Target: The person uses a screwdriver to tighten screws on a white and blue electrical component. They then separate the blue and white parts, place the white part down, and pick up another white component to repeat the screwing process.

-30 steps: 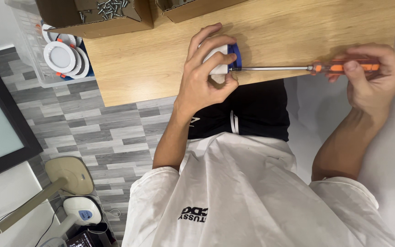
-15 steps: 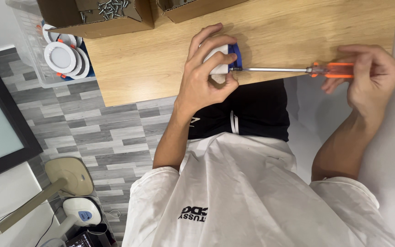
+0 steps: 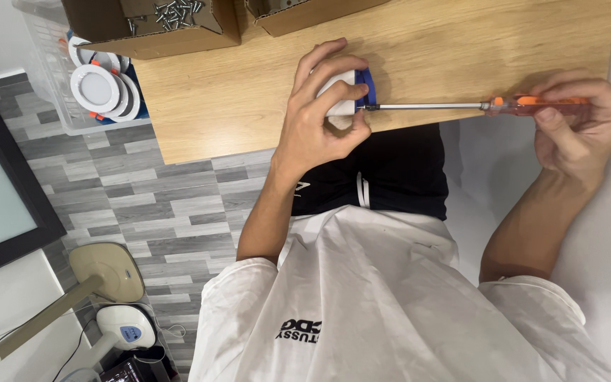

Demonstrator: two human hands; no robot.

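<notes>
My left hand point(image 3: 312, 124) is closed around a small round white fixture with a blue part point(image 3: 366, 88), pressing it down at the near edge of the wooden table point(image 3: 235, 106). My right hand point(image 3: 578, 127) grips the orange handle of a long screwdriver point(image 3: 426, 106), off the table's right side. The metal shaft runs level to the left and its tip meets the fixture's side, just by my left thumb. Most of the fixture is hidden under my fingers.
An open cardboard box of loose screws point(image 3: 157, 28) and a second box point(image 3: 298, 14) stand at the table's far edge. A clear bin of round white light fixtures point(image 3: 100, 88) sits left of the table. A dark screen point(image 3: 1, 191) and a beige stand point(image 3: 107, 272) are on the grey floor.
My right hand has shifted its grip on the orange handle, fingers rolling over the top of it. The left hand and the fixture have stayed in place.
</notes>
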